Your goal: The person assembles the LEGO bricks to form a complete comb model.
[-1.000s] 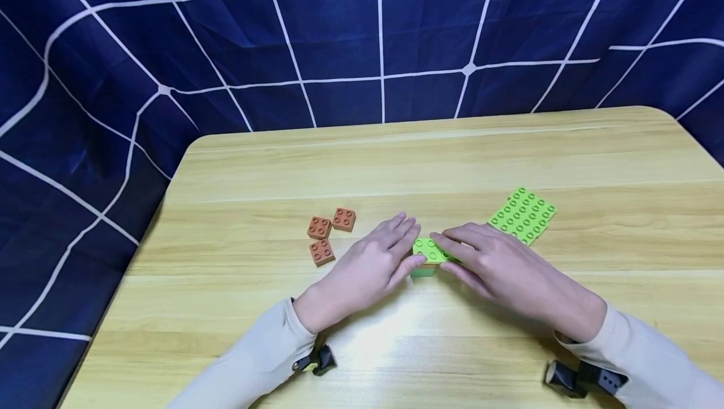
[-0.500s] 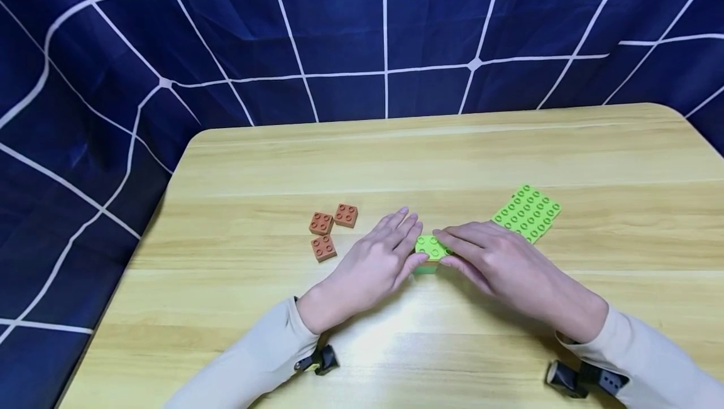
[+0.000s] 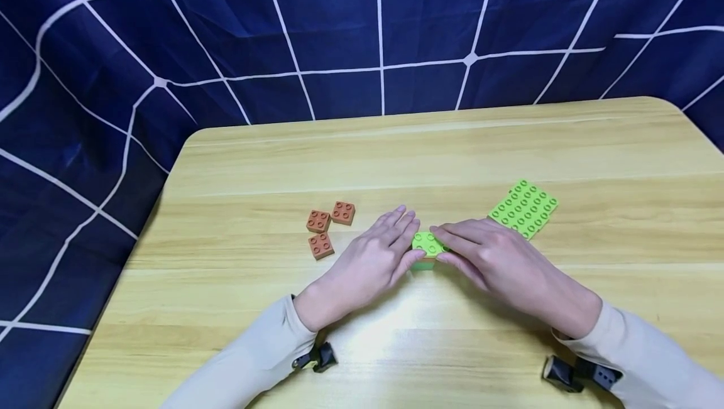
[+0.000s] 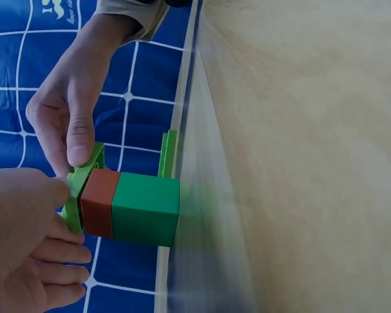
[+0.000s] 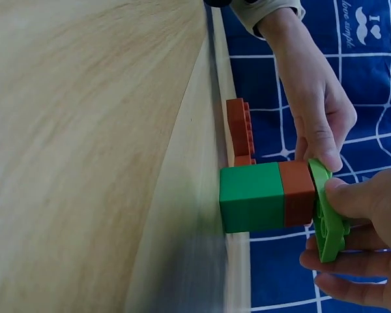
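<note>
Just right of the head view's centre, a light-green studded plate (image 3: pixel 425 242) lies on an orange brick (image 4: pixel 99 202) above a darker green block (image 4: pixel 146 208); fitting the plate squarely seems the step in hand. The right hand (image 3: pixel 503 264) pinches it, while the left hand (image 3: pixel 364 264) touches its other end, whether clamped I cannot tell. The next move seems to call for level studs and even downward pressure
</note>
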The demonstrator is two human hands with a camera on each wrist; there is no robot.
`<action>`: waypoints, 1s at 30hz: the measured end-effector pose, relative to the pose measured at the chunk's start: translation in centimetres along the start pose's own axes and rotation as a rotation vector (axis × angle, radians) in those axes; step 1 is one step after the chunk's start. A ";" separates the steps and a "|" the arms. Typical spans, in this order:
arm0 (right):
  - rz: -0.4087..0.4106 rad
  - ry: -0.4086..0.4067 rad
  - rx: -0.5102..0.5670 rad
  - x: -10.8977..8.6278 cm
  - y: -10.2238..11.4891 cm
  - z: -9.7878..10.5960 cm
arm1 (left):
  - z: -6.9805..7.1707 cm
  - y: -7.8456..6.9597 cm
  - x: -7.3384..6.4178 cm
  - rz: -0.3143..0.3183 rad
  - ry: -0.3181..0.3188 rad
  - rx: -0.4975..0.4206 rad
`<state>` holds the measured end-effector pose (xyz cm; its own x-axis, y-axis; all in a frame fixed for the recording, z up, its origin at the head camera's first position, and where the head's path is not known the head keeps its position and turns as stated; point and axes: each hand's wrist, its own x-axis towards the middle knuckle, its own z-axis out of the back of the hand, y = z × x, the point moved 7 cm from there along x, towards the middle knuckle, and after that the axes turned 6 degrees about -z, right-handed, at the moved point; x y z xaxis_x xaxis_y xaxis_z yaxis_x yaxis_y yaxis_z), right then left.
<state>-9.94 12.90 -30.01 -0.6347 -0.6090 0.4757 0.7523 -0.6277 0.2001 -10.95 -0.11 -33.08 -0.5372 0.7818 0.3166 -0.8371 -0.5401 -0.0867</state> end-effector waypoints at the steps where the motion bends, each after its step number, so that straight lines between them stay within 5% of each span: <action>1: 0.002 0.000 -0.004 0.0 0.0 0.0 | 0.0 0.0 0.0 0.002 0.001 -0.007; 24: 0.028 -0.026 0.021 0.2 -0.1 0.2 | 0.4 0.6 0.1 0.028 -0.041 -0.167; 30: 0.030 -0.004 -0.018 -0.1 0.2 -0.1 | 0.2 0.6 0.0 0.070 -0.002 -0.190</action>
<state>-9.73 12.82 -30.08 -0.6115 -0.6256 0.4845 0.7675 -0.6179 0.1707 -11.46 -0.46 -32.97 -0.5948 0.7435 0.3057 -0.8022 -0.5243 -0.2856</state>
